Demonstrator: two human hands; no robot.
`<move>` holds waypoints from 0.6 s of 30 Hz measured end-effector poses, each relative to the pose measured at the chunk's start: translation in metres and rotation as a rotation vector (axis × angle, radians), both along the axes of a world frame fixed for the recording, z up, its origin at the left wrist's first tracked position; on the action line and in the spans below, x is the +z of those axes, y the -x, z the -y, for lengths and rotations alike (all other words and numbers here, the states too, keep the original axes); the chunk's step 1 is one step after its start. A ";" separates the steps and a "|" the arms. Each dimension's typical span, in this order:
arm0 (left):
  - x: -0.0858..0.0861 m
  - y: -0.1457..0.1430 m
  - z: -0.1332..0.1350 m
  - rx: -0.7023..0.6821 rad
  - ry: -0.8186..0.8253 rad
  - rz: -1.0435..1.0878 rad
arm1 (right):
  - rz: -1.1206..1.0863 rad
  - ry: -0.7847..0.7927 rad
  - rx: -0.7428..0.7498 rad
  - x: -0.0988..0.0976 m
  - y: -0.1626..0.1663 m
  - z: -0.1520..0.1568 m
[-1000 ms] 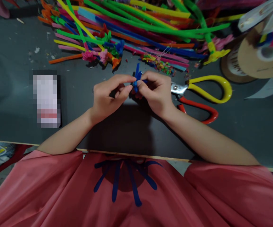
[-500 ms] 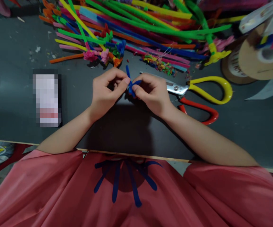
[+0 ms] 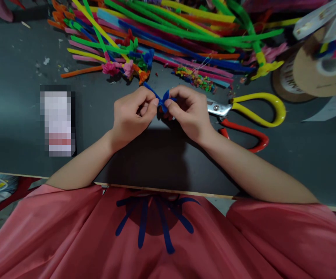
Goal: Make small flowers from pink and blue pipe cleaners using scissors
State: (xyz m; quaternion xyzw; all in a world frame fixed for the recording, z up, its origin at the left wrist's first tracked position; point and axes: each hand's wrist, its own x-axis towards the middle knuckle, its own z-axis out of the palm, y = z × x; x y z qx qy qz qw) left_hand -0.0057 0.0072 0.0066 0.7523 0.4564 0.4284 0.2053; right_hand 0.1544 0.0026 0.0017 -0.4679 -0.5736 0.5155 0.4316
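Note:
My left hand (image 3: 133, 114) and my right hand (image 3: 189, 112) meet above the dark table (image 3: 19, 128), both pinching one short blue pipe cleaner (image 3: 160, 99). Its free end runs up and to the left over my left fingers; a bent loop of it shows between the two hands. The rest of the piece is hidden inside my fingers. Just beyond my hands lie small finished flowers (image 3: 124, 68) of twisted pipe cleaners.
A big heap of coloured pipe cleaners (image 3: 170, 31) fills the table's far side. Scissors with a yellow and a red handle (image 3: 252, 116) lie right of my right hand. Cardboard spools (image 3: 316, 69) stand at far right. A blurred-out flat object (image 3: 57, 122) lies left. Several blue pieces (image 3: 156, 221) rest on my lap.
The free blue end has swung from upright, to the left, lying over my left fingers. Both hands have kept their pinch and barely shifted.

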 end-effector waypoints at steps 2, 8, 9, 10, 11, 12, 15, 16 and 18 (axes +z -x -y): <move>-0.001 0.000 0.000 0.001 -0.023 -0.002 | -0.007 -0.006 -0.003 0.000 0.000 0.000; 0.000 0.000 0.000 0.018 0.012 -0.006 | -0.030 -0.028 -0.010 -0.002 0.000 0.001; 0.000 0.000 0.000 0.014 0.005 -0.002 | -0.026 -0.031 -0.010 -0.003 0.000 0.001; 0.000 0.000 0.000 0.010 -0.001 -0.001 | -0.017 -0.031 -0.011 -0.003 0.000 0.001; 0.000 -0.001 0.000 0.011 -0.005 -0.003 | -0.007 -0.030 -0.013 -0.003 0.000 0.001; 0.000 -0.001 0.000 0.017 -0.005 -0.003 | 0.001 -0.030 -0.018 -0.003 0.000 0.001; 0.002 -0.002 0.001 0.049 0.071 0.020 | 0.017 -0.033 -0.034 -0.003 0.001 0.002; 0.002 -0.003 0.001 0.052 0.104 0.035 | 0.018 -0.034 -0.037 -0.002 0.001 0.002; 0.003 -0.003 0.003 0.044 0.169 0.062 | 0.023 -0.032 -0.039 -0.001 0.002 0.003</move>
